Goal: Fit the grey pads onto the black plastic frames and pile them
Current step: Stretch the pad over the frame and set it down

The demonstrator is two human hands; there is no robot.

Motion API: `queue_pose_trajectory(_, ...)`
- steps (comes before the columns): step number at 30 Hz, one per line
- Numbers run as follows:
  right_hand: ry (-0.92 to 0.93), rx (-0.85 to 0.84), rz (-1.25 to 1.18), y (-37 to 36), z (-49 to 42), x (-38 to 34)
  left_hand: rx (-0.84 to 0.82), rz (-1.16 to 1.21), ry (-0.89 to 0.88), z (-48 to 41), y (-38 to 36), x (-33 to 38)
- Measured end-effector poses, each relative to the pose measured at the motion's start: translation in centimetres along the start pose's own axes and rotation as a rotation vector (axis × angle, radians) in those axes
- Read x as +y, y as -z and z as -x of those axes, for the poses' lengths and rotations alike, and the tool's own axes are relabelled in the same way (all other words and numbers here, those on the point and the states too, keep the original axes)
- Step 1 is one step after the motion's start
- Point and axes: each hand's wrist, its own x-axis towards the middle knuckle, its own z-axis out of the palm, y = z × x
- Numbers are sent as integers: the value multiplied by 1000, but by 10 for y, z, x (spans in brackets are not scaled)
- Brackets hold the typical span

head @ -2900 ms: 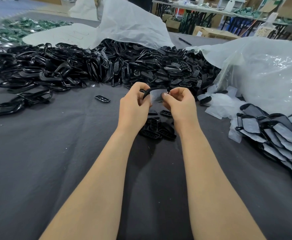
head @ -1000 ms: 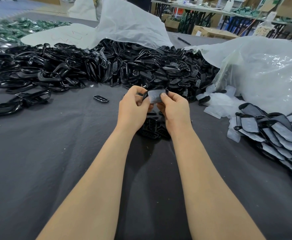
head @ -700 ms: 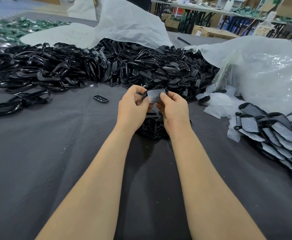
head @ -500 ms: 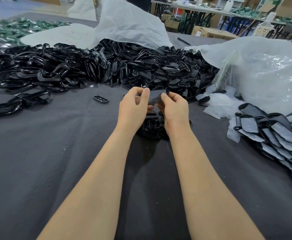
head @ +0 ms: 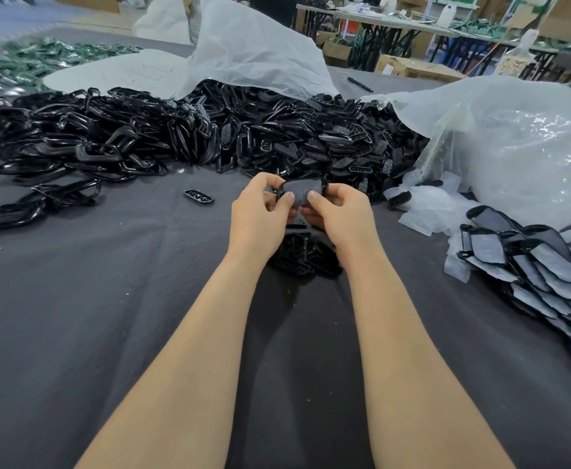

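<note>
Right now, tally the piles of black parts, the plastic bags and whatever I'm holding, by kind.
Piles of bare black parts: 2
Pile of padded frames: 1
Plastic bags: 2
Held frame with grey pad, in left hand and right hand: 1
Total: 6

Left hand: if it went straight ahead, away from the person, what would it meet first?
Probably the big heap of black plastic frames just beyond the left hand; only a short strip of grey cloth lies between. Depth is unclear, since the hand is raised, holding the padded frame.
</note>
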Motion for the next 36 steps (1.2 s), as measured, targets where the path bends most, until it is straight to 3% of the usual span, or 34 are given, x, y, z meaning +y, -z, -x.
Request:
queue_pose_trajectory(27,-76,-130,-62,7,-4,3,-45,45,26,-1,2,0)
queue_pose_trajectory(36,-73,-87,-70,8,-5,4,-81,115,27,-3,2,-3)
